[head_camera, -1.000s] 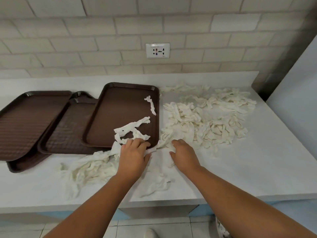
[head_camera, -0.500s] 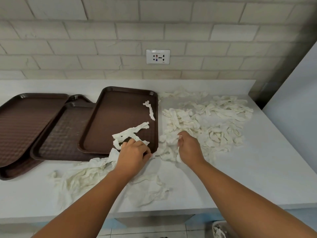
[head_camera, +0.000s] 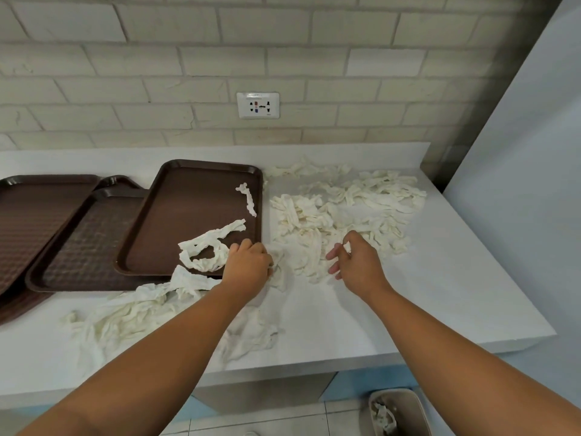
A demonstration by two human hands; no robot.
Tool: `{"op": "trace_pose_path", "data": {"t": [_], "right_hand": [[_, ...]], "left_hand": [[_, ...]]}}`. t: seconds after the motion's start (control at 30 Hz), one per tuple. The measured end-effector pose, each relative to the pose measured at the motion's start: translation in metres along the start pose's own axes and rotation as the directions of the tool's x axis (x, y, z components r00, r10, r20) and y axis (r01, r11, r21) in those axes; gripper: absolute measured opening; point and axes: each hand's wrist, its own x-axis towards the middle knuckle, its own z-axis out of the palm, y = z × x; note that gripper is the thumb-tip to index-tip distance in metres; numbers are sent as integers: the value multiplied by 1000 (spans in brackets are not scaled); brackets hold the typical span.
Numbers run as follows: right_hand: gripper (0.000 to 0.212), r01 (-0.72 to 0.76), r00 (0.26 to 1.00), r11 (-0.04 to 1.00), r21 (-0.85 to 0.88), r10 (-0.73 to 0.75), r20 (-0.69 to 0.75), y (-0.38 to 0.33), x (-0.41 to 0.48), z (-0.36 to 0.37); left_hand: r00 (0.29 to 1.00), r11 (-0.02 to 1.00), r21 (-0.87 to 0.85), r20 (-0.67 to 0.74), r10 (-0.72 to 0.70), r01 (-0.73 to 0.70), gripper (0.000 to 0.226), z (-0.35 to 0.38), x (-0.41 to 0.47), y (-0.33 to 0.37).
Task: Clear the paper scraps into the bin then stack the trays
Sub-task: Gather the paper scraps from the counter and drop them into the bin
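Note:
White paper scraps (head_camera: 314,215) lie heaped on the white counter (head_camera: 456,294) to the right of the trays. More scraps (head_camera: 132,316) trail along the front left, and two strips (head_camera: 207,247) lie inside the nearest brown tray (head_camera: 188,209). My left hand (head_camera: 248,262) is curled at that tray's front right corner and grips scraps there. My right hand (head_camera: 355,259) rests on the near edge of the heap, pinching a scrap at the thumb while the other fingers spread. A beige bin (head_camera: 399,413) stands on the floor at the lower right with scraps in it.
Three more brown trays (head_camera: 81,240) overlap loosely to the left of the nearest one. A brick wall with a power socket (head_camera: 257,105) backs the counter. A pale panel (head_camera: 518,184) rises along the counter's right side.
My right hand has shifted right and forward into the heap and its fingers have spread. My left hand stays at the tray corner, still gripping scraps.

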Motion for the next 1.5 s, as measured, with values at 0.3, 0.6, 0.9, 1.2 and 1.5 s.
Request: {"op": "trace_pose_path", "data": {"t": [0.3, 0.6, 0.9, 1.2, 1.5], "right_hand": [[28, 78, 995, 994, -73, -82, -55, 14, -35, -36], [32, -27, 999, 999, 47, 29, -39, 27, -67, -76], [18, -90, 990, 996, -8, 88, -106, 61, -96, -107], [18, -162, 982, 984, -71, 153, -112, 88, -116, -116], [16, -179, 978, 981, -72, 170, -119, 112, -133, -124]], "left_hand": [[938, 346, -885, 227, -260, 311, 19, -62, 19, 19], [912, -185, -945, 312, -266, 269, 34, -128, 42, 71], [961, -17, -985, 173, -215, 174, 9, -108, 7, 138], [996, 646, -759, 45, -74, 82, 18, 10, -54, 173], [964, 854, -451, -63, 258, -259, 30, 28, -61, 196]]}}
